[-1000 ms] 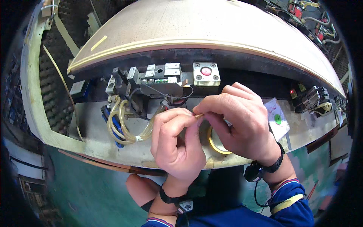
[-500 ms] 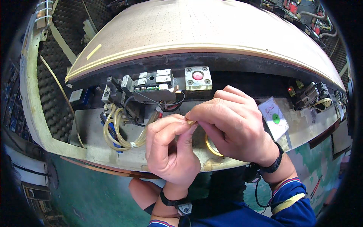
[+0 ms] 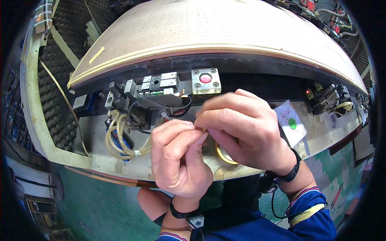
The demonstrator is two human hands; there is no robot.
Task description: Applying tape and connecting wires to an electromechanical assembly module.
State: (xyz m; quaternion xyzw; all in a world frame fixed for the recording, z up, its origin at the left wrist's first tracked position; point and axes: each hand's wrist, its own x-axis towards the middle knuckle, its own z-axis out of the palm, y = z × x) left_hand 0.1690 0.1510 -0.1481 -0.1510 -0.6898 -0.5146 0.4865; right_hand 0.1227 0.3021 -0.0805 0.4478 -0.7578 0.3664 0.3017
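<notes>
My left hand (image 3: 179, 158) and my right hand (image 3: 245, 130) meet over the near edge of the bench, fingertips touching. Both are closed in a pinch, thumb against fingers. Between the tips shows a sliver of a small yellowish piece (image 3: 206, 131); the fingers hide most of it, and its kind is unclear. Under my right hand, partly covered, a roll with a yellow rim (image 3: 225, 154) lies on the bench. Right of that hand is a clear flat square case (image 3: 290, 124) with a green round spot.
A large perforated board (image 3: 193, 30) edged with yellow tape rises behind the bench (image 3: 120, 166). Along its foot stand a metal block with a red button (image 3: 205, 79), a grey machine unit (image 3: 159, 94) and coiled clear hoses (image 3: 120, 138). Another mechanism (image 3: 331, 100) sits at the right.
My hands stay pinched together at nearly the same place. The right fingers have shifted slightly and their upper edge is blurred. The whole view has moved a little.
</notes>
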